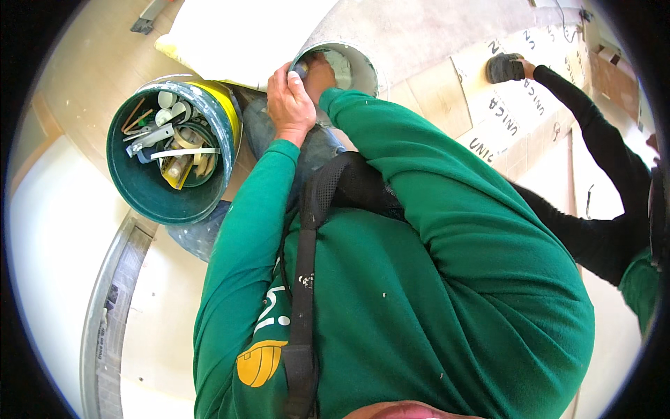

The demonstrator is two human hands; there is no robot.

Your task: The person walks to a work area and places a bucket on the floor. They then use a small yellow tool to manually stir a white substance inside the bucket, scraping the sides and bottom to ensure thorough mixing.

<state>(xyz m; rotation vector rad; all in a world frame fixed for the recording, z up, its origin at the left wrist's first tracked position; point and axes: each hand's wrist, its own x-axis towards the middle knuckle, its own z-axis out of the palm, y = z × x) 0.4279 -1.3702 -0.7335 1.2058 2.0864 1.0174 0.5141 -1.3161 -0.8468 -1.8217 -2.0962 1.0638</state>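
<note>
Presently, left hand (292, 108) at the left rim of pale bucket (366, 70), fingers part-curled; right hand (321, 73) inside, fingers hidden; dark object (301, 69) between them, cannot tell which grips it; green tool bucket (129, 183) stands leftward

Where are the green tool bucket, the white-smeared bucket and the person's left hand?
Green tool bucket (137, 183): head view, bare inner wall, lower left.
White-smeared bucket (363, 72): head view, inner wall, right side.
Left hand (292, 106): head view, middle of the hand.
</note>
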